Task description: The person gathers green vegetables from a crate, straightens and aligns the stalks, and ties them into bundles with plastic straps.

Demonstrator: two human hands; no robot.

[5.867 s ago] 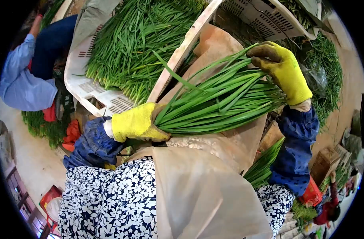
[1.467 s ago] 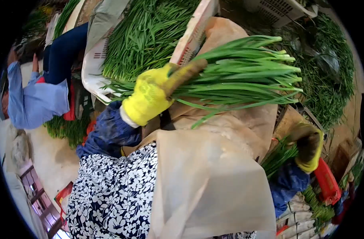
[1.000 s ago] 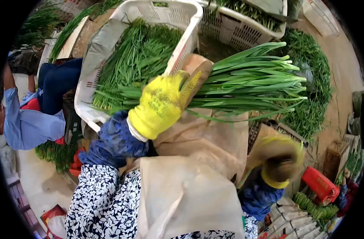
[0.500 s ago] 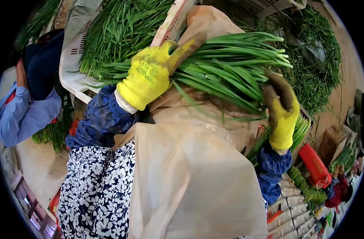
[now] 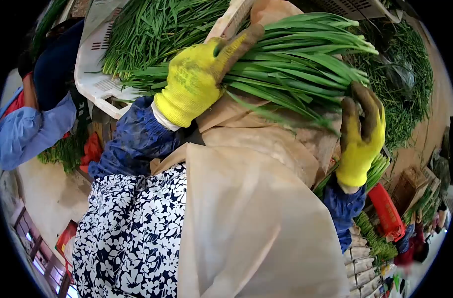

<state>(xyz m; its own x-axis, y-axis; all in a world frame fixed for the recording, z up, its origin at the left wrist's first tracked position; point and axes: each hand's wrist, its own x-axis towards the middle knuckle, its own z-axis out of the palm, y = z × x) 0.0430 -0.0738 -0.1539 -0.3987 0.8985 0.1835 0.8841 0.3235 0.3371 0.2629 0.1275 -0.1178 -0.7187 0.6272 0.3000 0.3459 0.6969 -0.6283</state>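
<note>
My left hand (image 5: pixel 194 77), in a yellow glove with brown-stained fingers, is wrapped round a bunch of long green leafy stalks (image 5: pixel 291 69). The pale cut ends point right, and the leaf tips trail left over a white crate (image 5: pixel 100 92). At the bunch's lower right, my right hand (image 5: pixel 363 126), gloved alike, has its fingers bent against the stalks near the cut ends. Its fingertips are partly hidden there. Several lower leaves are blurred. Under the bunch lies a beige apron (image 5: pixel 256 198) over my lap.
More green stalks (image 5: pixel 157 35) fill the white crate. Loose greens (image 5: pixel 405 84) are heaped at right beside a red package (image 5: pixel 387 211) and a wooden box (image 5: pixel 410 185). Bundles lie at lower right. A co-worker's blue sleeve (image 5: pixel 33 126) shows at left.
Since the earliest frame the bunch has turned so its cut ends face right. My right hand, away low at right a second ago, has come up to the stalks; my left hand has kept its hold.
</note>
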